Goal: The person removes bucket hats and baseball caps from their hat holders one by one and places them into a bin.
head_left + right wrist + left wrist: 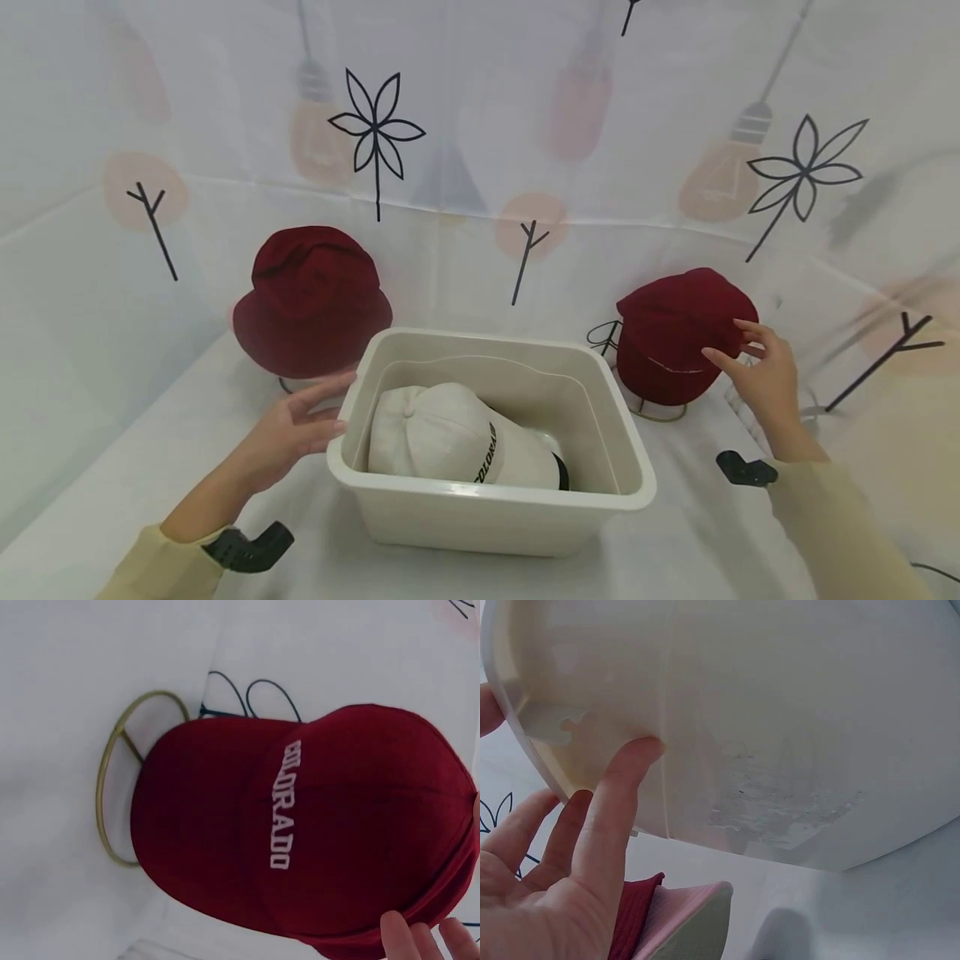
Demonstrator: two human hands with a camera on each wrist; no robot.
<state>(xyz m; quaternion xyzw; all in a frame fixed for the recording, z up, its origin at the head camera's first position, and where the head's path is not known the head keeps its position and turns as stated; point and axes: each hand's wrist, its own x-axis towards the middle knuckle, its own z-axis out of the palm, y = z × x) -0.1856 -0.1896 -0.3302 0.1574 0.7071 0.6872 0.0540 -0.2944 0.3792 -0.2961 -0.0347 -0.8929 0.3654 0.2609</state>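
Our right fingertips [397,930] just touch the edge of the dark red cotton baseball cap lettered COLORADO [315,832], which sits on a thin gold wire stand [112,802] so its crown keeps shape; the right hand [761,375] reaches out with fingers spread and relaxed, though whether they pinch the fabric we cannot quite tell. Our left hand [292,429] lays straight, unclenched fingers [626,787] against the side of the cream rectangular plastic bin [487,500], steadying it, with 1 white baseball cap [450,437] lying inside and a dark red bucket hat [311,300] standing behind.
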